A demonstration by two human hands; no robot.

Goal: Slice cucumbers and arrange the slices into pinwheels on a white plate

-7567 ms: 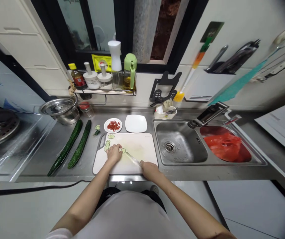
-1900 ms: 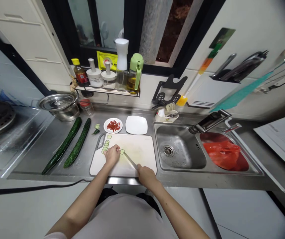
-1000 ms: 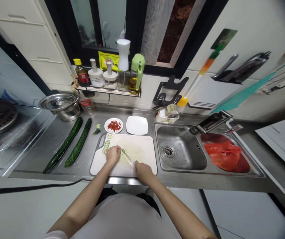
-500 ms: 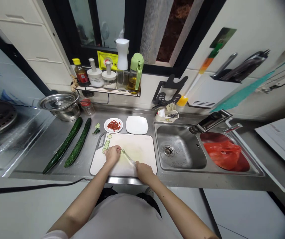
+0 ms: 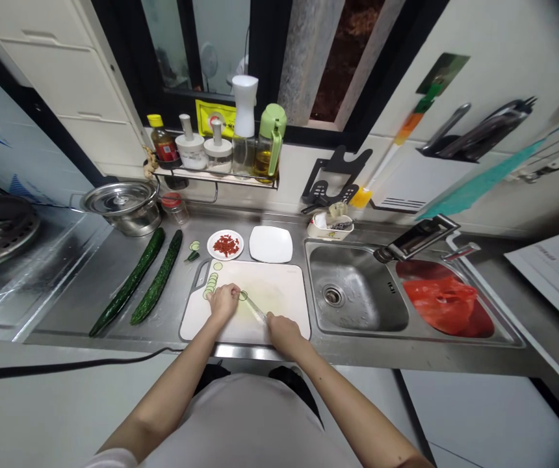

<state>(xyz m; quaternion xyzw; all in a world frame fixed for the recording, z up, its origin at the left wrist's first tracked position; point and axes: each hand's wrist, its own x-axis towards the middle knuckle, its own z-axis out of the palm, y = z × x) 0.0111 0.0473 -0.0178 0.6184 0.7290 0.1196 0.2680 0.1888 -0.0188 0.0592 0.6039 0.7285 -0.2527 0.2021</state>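
Steel counter [image 5: 65, 292] spreads around the board [image 5: 279, 286]. On the board's left side a row of slices [image 5: 212, 283] lies already cut, and a green ring [image 5: 243, 296] sits mid-board at the tip of the knife [image 5: 256, 309]. Left of the board two cucumbers [image 5: 128, 283] are whole, so I judge much is uncut. My left hand [image 5: 223, 301] lies on the board between slices and ring, fingers bent; whether they pinch anything, I cannot tell. My right hand [image 5: 283, 333] is wrapped round the knife
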